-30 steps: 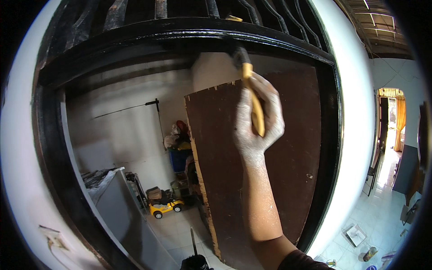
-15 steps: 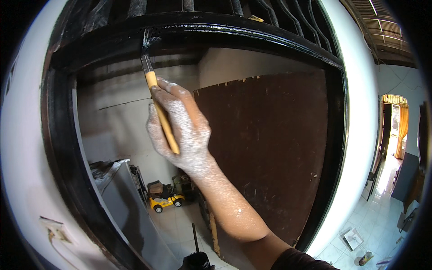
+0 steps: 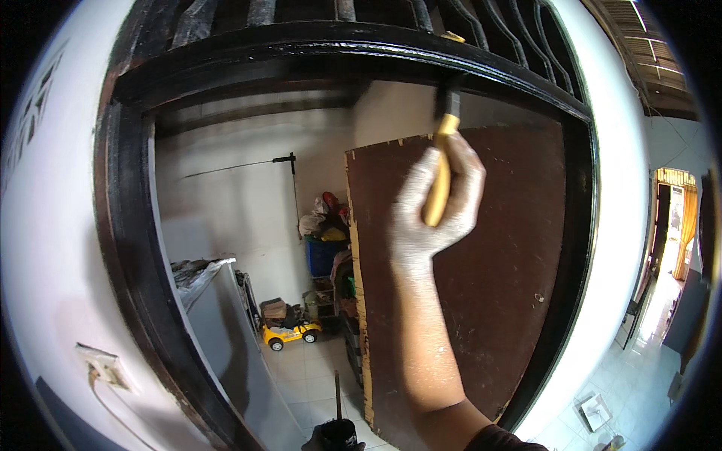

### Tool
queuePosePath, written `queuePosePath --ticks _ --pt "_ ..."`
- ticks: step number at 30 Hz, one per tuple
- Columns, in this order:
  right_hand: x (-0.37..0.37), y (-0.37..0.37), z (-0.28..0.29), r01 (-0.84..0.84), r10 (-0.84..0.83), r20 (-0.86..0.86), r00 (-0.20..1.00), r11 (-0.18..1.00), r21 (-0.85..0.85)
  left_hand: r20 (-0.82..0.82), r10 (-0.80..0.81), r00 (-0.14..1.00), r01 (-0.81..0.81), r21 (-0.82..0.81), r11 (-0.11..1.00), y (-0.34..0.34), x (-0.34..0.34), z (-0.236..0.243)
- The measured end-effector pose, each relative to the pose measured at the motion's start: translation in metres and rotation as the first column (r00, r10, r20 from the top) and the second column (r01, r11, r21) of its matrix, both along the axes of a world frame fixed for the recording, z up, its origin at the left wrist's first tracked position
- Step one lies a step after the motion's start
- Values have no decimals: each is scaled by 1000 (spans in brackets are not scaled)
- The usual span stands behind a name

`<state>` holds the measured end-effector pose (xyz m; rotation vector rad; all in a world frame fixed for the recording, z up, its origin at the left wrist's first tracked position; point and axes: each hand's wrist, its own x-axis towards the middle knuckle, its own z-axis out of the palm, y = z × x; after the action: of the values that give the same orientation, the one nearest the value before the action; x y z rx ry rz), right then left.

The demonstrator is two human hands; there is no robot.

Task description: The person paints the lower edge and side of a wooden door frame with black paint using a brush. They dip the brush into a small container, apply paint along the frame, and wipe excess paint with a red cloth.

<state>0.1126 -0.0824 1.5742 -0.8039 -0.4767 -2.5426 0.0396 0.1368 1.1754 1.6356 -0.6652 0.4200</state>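
Note:
My right hand (image 3: 436, 203) is raised, its fingers closed around the yellow handle of a paintbrush (image 3: 449, 124). The brush points upward, and its dark bristles are blurred at the lower edge of the glossy black top beam of a door frame (image 3: 301, 49). Whitish smears cover the hand and wrist. At the bottom edge, my left hand (image 3: 313, 440), dark and mostly cut off, grips a small black can (image 3: 340, 434). A thin stick (image 3: 338, 395) stands up out of the can.
Black bars (image 3: 345, 10) rise above the beam, with a small yellowish piece (image 3: 452, 36) at their foot. A brown door panel (image 3: 500, 225) stands within the frame. Beyond are a grey cabinet (image 3: 226, 323) and a yellow toy car (image 3: 289, 334). A wall socket (image 3: 107, 370) is at left.
My right hand has swept the brush rightward from the left part of the beam to its right part. The view has shifted slightly, and more of the can now shows.

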Motion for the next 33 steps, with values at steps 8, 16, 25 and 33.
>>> queuePosePath --ticks 8,16,25,33 --pt "24 132 -4 -228 87 -328 941 878 -420 -85 76 994 -73 28 997 11 -21 5" --pt "22 98 20 -181 132 -140 981 881 -437 -19 209 978 -205 108 973 30 -32 3" --pt "24 123 -11 -135 11 -226 974 829 -543 -84 176 981 -172 59 983 36 -35 -3" --pt "-9 107 -3 -118 94 -93 991 946 -303 -40 178 983 -174 90 981 39 -38 2"
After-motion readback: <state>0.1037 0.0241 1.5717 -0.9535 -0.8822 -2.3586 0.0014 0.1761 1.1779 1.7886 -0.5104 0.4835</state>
